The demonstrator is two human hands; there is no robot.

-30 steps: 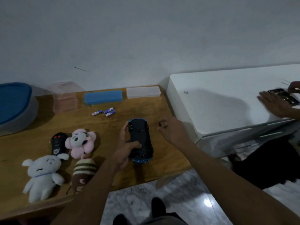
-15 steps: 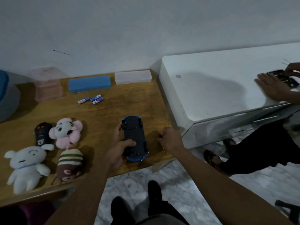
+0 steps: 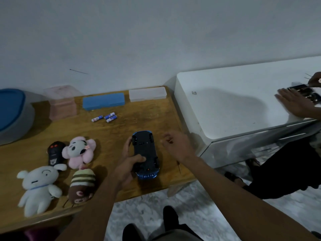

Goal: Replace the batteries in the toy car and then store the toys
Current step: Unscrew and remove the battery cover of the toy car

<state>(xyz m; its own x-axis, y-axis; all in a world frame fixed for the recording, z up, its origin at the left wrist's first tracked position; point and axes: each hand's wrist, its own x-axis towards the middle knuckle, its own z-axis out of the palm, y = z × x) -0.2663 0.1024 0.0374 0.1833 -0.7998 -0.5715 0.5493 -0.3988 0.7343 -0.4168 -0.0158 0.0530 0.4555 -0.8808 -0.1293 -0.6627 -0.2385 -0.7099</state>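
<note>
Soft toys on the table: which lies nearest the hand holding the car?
The brown striped soft toy, just beside the left hand; the pink toy and white toy lie farther left.

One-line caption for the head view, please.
Left hand grips the upturned blue toy car at the wooden table; right hand hovers beside it, batteries behind.

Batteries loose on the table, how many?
3, near the blue case: left battery alone, far battery and near battery paired to its right. Any inside the toy car are hidden.
</note>
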